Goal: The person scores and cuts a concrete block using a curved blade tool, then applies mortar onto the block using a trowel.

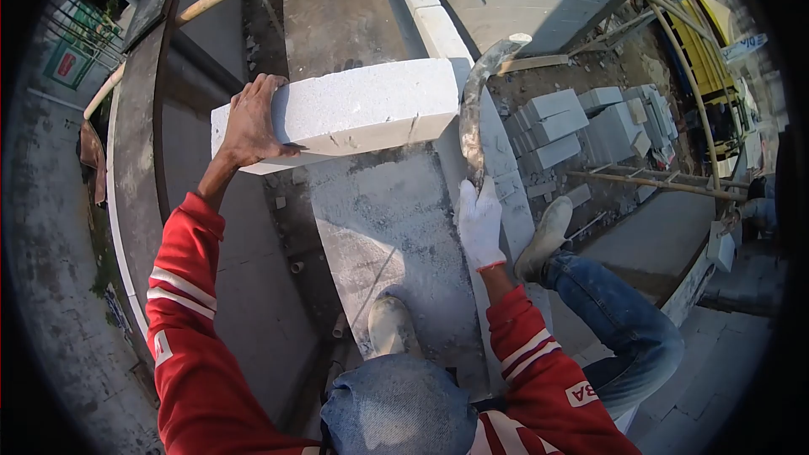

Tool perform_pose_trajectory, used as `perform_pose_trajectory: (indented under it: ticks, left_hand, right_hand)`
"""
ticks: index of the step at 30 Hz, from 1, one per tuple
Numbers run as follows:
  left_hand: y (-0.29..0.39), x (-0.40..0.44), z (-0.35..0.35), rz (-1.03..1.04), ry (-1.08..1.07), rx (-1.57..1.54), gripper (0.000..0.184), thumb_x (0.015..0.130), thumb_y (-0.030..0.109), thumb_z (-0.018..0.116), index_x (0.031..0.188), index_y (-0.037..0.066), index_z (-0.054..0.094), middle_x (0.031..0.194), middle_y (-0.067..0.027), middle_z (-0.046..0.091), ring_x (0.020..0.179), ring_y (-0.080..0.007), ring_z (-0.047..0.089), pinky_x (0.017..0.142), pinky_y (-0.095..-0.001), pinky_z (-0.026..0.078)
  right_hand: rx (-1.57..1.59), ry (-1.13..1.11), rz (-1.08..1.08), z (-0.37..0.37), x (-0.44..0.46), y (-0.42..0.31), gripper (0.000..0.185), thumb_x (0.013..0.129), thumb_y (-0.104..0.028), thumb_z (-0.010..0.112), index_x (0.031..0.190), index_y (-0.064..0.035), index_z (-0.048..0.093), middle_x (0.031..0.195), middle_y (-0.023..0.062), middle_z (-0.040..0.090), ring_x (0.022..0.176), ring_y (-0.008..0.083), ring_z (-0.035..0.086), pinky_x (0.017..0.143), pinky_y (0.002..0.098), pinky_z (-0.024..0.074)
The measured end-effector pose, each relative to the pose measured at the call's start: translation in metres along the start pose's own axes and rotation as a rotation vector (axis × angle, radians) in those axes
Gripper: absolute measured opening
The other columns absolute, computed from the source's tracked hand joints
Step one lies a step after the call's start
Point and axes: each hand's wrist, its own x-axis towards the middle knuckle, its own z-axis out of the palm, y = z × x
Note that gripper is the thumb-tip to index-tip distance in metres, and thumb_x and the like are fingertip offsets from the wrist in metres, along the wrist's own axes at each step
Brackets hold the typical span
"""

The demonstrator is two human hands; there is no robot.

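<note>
The big white block [362,109] was in the far middle, across the grey platform [379,190], with its left end out past the edge. It looked stiff, and likely heavy and rough, not slippery. Its corners could chip, so the two ends seemed best to hold. The bare left hand [250,122] gripped the left end, partly open, its thumb on the near side. The gloved right hand [480,226] was curled around the near end of a curved tool [473,118], just right of the block.
</note>
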Motion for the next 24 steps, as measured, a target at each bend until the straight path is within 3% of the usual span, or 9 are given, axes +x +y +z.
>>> perform_pose_trajectory:
  ticks: [3, 6, 13, 15, 16, 17, 20, 22, 24]
  left_hand:
    - [0.007, -0.008, 0.005, -0.107, 0.004, -0.022, 0.112, 0.035, 0.029, 0.097, 0.134, 0.006, 0.050, 0.121, -0.0118, 0.054, 0.120, -0.0338, 0.053, 0.106, -0.0504, 0.036]
    - [0.004, -0.010, 0.009, -0.118, -0.041, 0.081, 0.113, 0.041, 0.040, 0.096, 0.138, 0.007, 0.049, 0.127, -0.0117, 0.053, 0.127, -0.0353, 0.050, 0.108, -0.0536, 0.034]
    - [0.069, 0.029, 0.050, -0.138, 0.199, 0.039, 0.126, 0.048, 0.066, 0.089, 0.152, 0.011, 0.043, 0.143, -0.0162, 0.050, 0.137, -0.0406, 0.045, 0.114, -0.0655, 0.024]
    - [0.074, 0.032, 0.051, -0.207, 0.096, 0.056, 0.126, 0.044, 0.067, 0.089, 0.149, 0.011, 0.047, 0.142, -0.0177, 0.054, 0.136, -0.0397, 0.046, 0.114, -0.0651, 0.024]
    - [0.075, 0.031, 0.052, -0.201, 0.130, 0.036, 0.122, 0.044, 0.067, 0.090, 0.146, 0.011, 0.052, 0.138, -0.0176, 0.057, 0.135, -0.0389, 0.048, 0.114, -0.0650, 0.023]
    - [0.076, 0.030, 0.052, -0.203, 0.139, 0.035, 0.122, 0.044, 0.067, 0.090, 0.146, 0.011, 0.052, 0.138, -0.0176, 0.057, 0.135, -0.0389, 0.048, 0.114, -0.0650, 0.023]
    - [0.081, 0.030, 0.046, -0.231, 0.109, 0.045, 0.118, 0.045, 0.067, 0.089, 0.144, 0.012, 0.053, 0.138, -0.0155, 0.058, 0.136, -0.0380, 0.048, 0.114, -0.0651, 0.025]
    - [0.082, 0.026, 0.050, -0.223, 0.121, 0.043, 0.117, 0.046, 0.066, 0.090, 0.143, 0.011, 0.053, 0.138, -0.0154, 0.058, 0.136, -0.0382, 0.048, 0.114, -0.0650, 0.025]
    - [0.081, 0.029, 0.047, -0.216, 0.133, 0.047, 0.115, 0.046, 0.065, 0.090, 0.141, 0.012, 0.054, 0.138, -0.0154, 0.058, 0.135, -0.0389, 0.049, 0.114, -0.0640, 0.027]
  right_hand:
    - [0.120, 0.021, 0.060, -0.013, -0.004, -0.013, 0.006, 0.100, -0.008, 0.054, 0.103, -0.0042, 0.058, 0.107, 0.0255, 0.054, 0.078, 0.0402, 0.064, 0.060, 0.0471, 0.0494]
    - [0.067, 0.044, -0.049, -0.020, -0.017, -0.028, 0.021, 0.095, -0.003, 0.060, 0.115, 0.0032, 0.057, 0.119, 0.0351, 0.056, 0.074, 0.0418, 0.064, 0.058, 0.0455, 0.0494]
    - [-0.027, 0.058, -0.220, -0.066, -0.009, -0.145, 0.036, 0.098, -0.007, 0.060, 0.127, 0.0129, 0.051, 0.108, 0.0336, 0.061, 0.077, 0.0414, 0.065, 0.060, 0.0432, 0.0507]
    - [-0.590, 0.361, -0.688, -0.074, -0.005, -0.161, 0.035, 0.100, -0.009, 0.059, 0.126, 0.0132, 0.053, 0.106, 0.0314, 0.062, 0.081, 0.0390, 0.066, 0.065, 0.0442, 0.0524]
    - [-0.040, 0.268, -0.448, -0.070, 0.000, -0.180, 0.031, 0.096, -0.005, 0.062, 0.121, 0.0119, 0.057, 0.107, 0.0291, 0.063, 0.083, 0.0374, 0.067, 0.067, 0.0449, 0.0536]
    - [-0.041, 0.270, -0.457, -0.061, -0.001, -0.179, 0.031, 0.096, -0.005, 0.062, 0.121, 0.0119, 0.057, 0.107, 0.0291, 0.063, 0.083, 0.0374, 0.067, 0.067, 0.0449, 0.0536]
    - [-0.207, 0.121, -0.280, -0.024, 0.001, -0.132, 0.025, 0.092, -0.001, 0.063, 0.114, 0.0100, 0.061, 0.113, 0.0288, 0.061, 0.082, 0.0358, 0.068, 0.065, 0.0434, 0.0541]
    - [-0.923, 0.066, -0.713, -0.018, 0.004, -0.106, 0.026, 0.090, -0.002, 0.063, 0.114, 0.0081, 0.060, 0.114, 0.0296, 0.060, 0.078, 0.0377, 0.069, 0.060, 0.0423, 0.0533]
    - [-0.672, 0.006, -0.578, -0.030, 0.019, -0.120, 0.026, 0.091, -0.003, 0.062, 0.115, 0.0074, 0.060, 0.115, 0.0302, 0.059, 0.077, 0.0378, 0.068, 0.061, 0.0417, 0.0534]
